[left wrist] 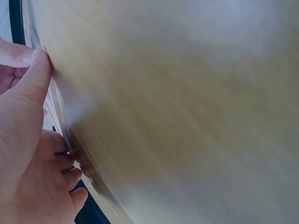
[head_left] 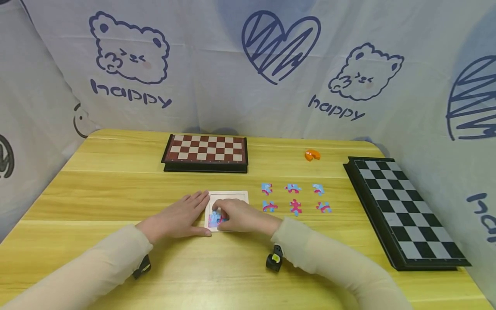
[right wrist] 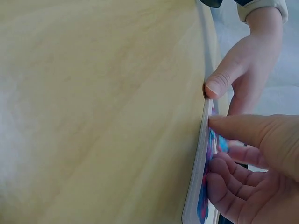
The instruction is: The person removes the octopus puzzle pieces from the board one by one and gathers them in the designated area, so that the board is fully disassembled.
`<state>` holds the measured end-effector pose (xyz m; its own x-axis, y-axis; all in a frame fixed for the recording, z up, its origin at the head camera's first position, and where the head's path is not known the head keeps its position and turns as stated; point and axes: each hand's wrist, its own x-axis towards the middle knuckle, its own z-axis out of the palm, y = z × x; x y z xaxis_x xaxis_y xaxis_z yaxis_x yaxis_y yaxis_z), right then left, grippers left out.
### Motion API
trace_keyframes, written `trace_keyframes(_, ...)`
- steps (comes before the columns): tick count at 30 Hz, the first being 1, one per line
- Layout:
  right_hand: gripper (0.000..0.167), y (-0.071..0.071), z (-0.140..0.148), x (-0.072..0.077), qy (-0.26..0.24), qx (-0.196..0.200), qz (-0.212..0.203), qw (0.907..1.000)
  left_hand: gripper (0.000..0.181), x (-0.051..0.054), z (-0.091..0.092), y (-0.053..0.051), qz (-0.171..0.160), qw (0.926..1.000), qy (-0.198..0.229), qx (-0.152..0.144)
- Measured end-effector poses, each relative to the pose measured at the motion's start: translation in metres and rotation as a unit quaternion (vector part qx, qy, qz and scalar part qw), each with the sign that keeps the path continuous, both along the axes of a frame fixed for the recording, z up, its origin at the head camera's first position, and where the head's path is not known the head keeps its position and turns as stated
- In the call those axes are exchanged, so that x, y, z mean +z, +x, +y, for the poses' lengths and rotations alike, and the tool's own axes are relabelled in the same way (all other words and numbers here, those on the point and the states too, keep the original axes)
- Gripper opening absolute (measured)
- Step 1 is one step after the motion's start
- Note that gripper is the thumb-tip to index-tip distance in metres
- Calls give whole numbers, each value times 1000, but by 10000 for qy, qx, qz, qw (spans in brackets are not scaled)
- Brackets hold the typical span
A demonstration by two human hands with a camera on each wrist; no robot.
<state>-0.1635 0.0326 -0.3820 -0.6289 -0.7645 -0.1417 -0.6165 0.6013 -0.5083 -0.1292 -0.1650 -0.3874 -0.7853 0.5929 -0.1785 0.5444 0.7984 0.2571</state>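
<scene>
A small square puzzle tray with a pale rim lies on the table, pink and blue pieces filling its lower left part. Along its left edge rests my left hand, fingers extended, thumb at the near left corner. My right hand is over the tray and hides much of its right half. Its thumb and index finger pinch a blue puzzle piece, partly hidden by the fingers. The other fingers of this hand are curled near the tray's surface. In the left wrist view, the left thumb touches the tray's edge.
Several loose puzzle pieces lie in two rows right of the tray. Behind stands a brown-and-white chessboard box; a black-and-white one stands at the right. A small orange object lies at the back right.
</scene>
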Motion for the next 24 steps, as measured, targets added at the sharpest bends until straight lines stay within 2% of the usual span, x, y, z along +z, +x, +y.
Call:
trace_keyframes(9, 15, -6, 5, -4, -992, -307, -727, 9919, 93, 1, 1, 0, -42, 10000, -28, 51)
trace_keyframes(18, 15, -9, 6, -2, -1273, -495, -1222, 9831, 93, 2, 0, 0, -89, 9999, -63, 65)
trace_keyframes(24, 16, -10, 18, 1, -1515, -644, -1558, 9740, 93, 3, 1, 0, -45, 9999, -124, 37)
